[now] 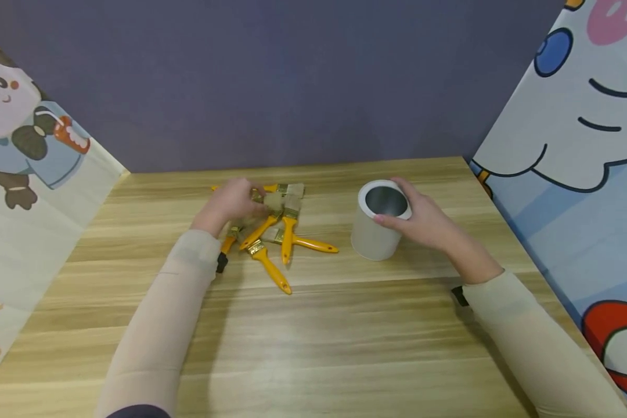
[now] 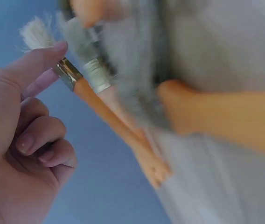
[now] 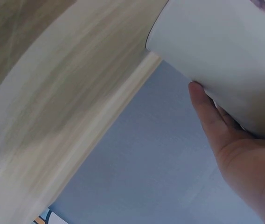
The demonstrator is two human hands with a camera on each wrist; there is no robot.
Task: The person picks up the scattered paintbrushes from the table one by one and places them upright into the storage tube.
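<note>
My left hand [image 1: 233, 200] is over a loose pile of paintbrushes with yellow handles and pale bristles. In the left wrist view its thumb and index finger pinch one paintbrush [image 2: 102, 112] where the bristles meet the metal band, and the other fingers are curled. A second brush lies right beside that one. One more brush [image 1: 274, 273] points its handle toward me. To the right, my right hand [image 1: 423, 217] grips a white cylindrical can [image 1: 374, 235] near its rim, thumb in front and fingers behind. The can stands upright with its open top showing a grey inside.
The wood-grain table [image 1: 292, 348] ends at a dark blue-grey back wall [image 1: 292, 87]. Cartoon-printed panels [image 1: 580, 174] stand at both sides. Another brush [image 1: 316, 245] lies on the pile's right edge, between the pile and the can.
</note>
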